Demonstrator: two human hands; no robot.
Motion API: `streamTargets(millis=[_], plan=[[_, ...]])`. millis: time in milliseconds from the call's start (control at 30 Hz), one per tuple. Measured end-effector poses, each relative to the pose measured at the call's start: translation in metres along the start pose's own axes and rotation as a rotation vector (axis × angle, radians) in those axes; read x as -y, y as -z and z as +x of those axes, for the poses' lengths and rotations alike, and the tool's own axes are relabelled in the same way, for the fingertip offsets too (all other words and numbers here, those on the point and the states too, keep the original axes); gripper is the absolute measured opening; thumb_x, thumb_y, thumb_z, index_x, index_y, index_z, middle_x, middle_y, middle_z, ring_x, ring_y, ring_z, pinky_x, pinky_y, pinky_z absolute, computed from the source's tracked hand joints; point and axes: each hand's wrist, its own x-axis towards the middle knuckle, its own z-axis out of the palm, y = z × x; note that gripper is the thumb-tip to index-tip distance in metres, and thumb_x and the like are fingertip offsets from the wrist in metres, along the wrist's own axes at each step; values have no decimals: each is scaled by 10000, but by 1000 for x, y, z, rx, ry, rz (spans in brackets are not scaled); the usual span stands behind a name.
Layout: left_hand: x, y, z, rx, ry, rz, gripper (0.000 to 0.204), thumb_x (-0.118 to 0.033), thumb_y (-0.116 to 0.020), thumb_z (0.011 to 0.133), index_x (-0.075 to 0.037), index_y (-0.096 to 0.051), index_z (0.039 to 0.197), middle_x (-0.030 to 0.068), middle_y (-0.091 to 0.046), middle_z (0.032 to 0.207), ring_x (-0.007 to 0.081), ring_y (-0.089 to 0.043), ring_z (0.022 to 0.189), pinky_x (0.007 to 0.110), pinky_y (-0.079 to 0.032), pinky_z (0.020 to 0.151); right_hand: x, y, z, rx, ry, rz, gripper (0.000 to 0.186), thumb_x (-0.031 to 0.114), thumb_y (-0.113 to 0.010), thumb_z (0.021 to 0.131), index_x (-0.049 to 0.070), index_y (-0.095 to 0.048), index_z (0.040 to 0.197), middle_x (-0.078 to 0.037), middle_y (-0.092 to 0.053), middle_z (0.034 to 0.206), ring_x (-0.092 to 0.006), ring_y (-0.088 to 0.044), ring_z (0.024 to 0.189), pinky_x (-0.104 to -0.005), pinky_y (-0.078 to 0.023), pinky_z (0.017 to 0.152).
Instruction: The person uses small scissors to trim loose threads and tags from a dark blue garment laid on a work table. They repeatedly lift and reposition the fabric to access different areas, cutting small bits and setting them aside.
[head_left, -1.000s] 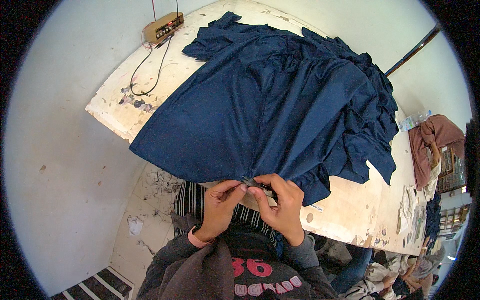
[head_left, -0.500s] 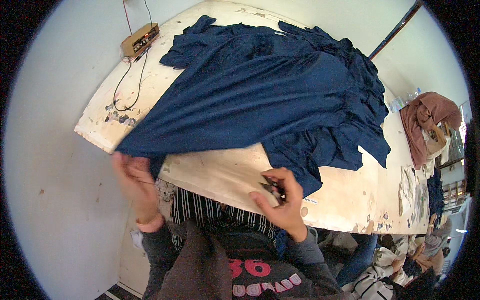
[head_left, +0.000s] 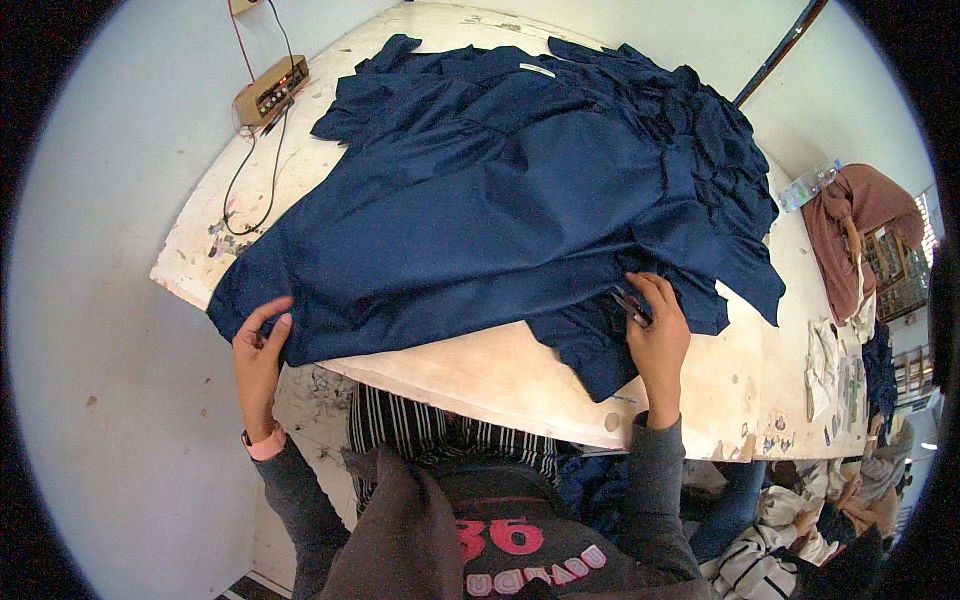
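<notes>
A wide navy blue fabric piece (head_left: pixel 450 220), apparently part of a garment, is spread over the table, its front edge lying near me. At its left end my left hand (head_left: pixel 262 345) rests on the cloth, thumb and forefinger apart; the other fingers are partly hidden. My right hand (head_left: pixel 658 330) is closed around small dark thread snips (head_left: pixel 632 306), whose tips point toward the cloth's right part. A bunched heap of the same navy cloth (head_left: pixel 715 150) lies at the back right, and a small white label (head_left: pixel 537 70) shows near the far edge.
The pale, worn table (head_left: pixel 470 370) has its front edge close to my body. A brown control box (head_left: pixel 272 92) with cables sits at the back left by the wall. To the right are a clear plastic bottle (head_left: pixel 810 185), a person in a brown head covering (head_left: pixel 850 240) and pale cloth pieces (head_left: pixel 822 370).
The cloth's left end, lifted and pulled tight before, now lies flatter and reaches closer to me. My right hand with the snips has moved right and forward onto the cloth.
</notes>
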Motion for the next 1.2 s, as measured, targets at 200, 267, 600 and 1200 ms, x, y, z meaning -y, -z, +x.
streamTargets(millis=[200, 267, 600, 1200], plan=[[18, 64, 29, -359, -316, -715, 526, -190, -562, 1025, -101, -415, 1521, 147, -527, 1418, 200, -557, 1255, 359, -488, 1046, -20, 7, -3, 68, -53, 149, 352, -42, -678, 811, 62, -706, 1146, -99, -663, 1255, -274, -666, 1114, -309, -524, 920], [32, 86, 46, -463, -300, -823, 556, -231, -534, 1037, -93, -358, 1546, 180, -443, 1492, 256, -514, 1323, 398, -457, 1080, -32, 5, -8, 56, 12, 245, 275, -22, -701, 853, 21, -700, 1125, -109, -665, 1230, -238, -662, 1100, -314, -546, 878], [-27, -25, -22, -545, -175, -229, 464, -218, -598, 1008, -2, -485, 1402, 134, -587, 1335, 209, -551, 1225, 346, -405, 1067, -13, 11, -36, 77, -52, 467, 288, -80, -742, 784, 34, -720, 1047, -84, -658, 1101, -193, -661, 971, -272, -529, 793], [-54, -170, -106, 529, 348, -1150, 157, -150, -598, 1024, -62, -598, 1153, 70, -699, 1034, 163, -696, 978, 321, -564, 906, 74, -15, -83, 7, 607, 166, 492, 147, -725, 573, 119, -752, 1063, -1, -713, 956, -116, -611, 697, -300, -337, 571]])
